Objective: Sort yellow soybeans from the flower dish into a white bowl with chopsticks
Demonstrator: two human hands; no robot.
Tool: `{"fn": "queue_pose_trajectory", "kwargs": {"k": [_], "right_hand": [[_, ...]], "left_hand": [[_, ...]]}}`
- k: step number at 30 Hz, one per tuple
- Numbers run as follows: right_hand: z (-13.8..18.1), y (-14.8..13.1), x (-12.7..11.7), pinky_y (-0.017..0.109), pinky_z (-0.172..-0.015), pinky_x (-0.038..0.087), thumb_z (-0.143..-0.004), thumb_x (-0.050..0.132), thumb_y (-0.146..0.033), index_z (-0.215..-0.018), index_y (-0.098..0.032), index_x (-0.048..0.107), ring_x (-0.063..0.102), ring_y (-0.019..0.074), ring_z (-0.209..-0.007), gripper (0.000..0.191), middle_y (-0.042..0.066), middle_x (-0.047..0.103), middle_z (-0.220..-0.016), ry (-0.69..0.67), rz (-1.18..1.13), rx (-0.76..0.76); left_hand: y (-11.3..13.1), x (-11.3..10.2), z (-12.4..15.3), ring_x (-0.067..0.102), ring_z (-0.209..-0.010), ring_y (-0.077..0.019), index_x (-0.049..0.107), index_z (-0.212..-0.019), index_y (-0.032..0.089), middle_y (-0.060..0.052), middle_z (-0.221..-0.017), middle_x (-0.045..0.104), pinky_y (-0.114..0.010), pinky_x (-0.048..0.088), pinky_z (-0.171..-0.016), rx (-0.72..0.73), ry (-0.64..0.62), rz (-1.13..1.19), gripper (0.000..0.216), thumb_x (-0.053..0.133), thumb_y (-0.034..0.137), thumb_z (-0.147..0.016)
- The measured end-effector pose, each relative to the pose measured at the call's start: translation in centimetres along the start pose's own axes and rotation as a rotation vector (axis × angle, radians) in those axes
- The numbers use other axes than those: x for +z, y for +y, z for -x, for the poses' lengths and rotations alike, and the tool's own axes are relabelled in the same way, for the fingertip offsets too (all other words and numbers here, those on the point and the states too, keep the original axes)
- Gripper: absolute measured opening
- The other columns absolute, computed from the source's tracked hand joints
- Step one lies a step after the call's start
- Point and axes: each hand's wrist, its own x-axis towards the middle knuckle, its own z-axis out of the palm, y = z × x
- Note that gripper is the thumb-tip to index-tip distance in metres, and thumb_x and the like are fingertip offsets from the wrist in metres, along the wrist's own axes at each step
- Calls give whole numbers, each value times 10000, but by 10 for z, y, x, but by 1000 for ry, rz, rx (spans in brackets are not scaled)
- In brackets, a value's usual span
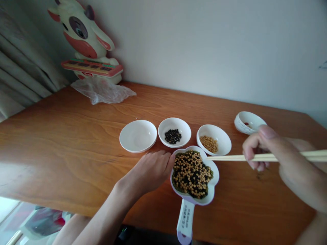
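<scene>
A white and lilac flower-shaped scoop (186, 214) rests low over the table, its labelled handle pointing toward me. In it lies a mix of yellow beans and black beans (192, 175) over something dark green. My left hand (157, 168) is closed on the scoop's left rim, most of its fingertips hidden. A pair of light wooden chopsticks (230, 158) is held in my right hand (273, 146), their tips at the scoop's right inner edge with no bean visible between them. Behind the scoop stand a bowl of black beans (173, 136) and a bowl of yellow beans (208, 143).
A white bowl (138, 136) with nothing visible inside stands left of the black beans. Another white bowl (250, 121) with small reddish bits is at the back right. A cow toy with a keyboard (92, 66) and a clear plastic bag (103, 91) lie back left against the wall.
</scene>
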Motion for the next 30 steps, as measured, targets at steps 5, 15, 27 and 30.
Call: {"fn": "queue_pose_trajectory", "kwargs": {"k": [5, 15, 27, 30], "right_hand": [[16, 9, 9, 292, -651, 502, -1059, 412, -584, -746, -260, 647, 608, 194, -686, 508, 35, 629, -695, -16, -118, -41], [30, -1, 31, 331, -780, 454, -1061, 411, -589, -808, -263, 657, 624, 213, -800, 480, 23, 656, -774, 31, -131, -33], [18, -5, 43, 293, -676, 478, -1076, 458, -535, -825, -259, 662, 622, 175, -709, 425, 4, 649, -726, -57, -332, -96], [17, -5, 42, 284, -644, 474, -1073, 465, -544, -831, -252, 659, 603, 165, -678, 426, -1, 639, -710, -76, -350, -94]], "left_hand": [[-1, 1, 1, 731, -893, -272, 620, -1190, 91, -165, -1053, 730, -387, 618, -718, 4, -26, 16, 326, 325, 68, -1054], [1, 7, 4, 735, -957, -307, 596, -1257, 34, -212, -1077, 725, -455, 642, -761, 46, 69, -47, 415, 233, 50, -1057], [-1, 14, 9, 711, -1174, -327, 572, -1338, 95, -202, -1233, 723, -527, 613, -981, 26, 112, 44, 408, 289, 54, -1048], [-5, 14, 10, 664, -1288, -307, 482, -1465, 115, -197, -1377, 672, -515, 558, -1080, 42, 111, 48, 474, 267, 36, -1051]]}}
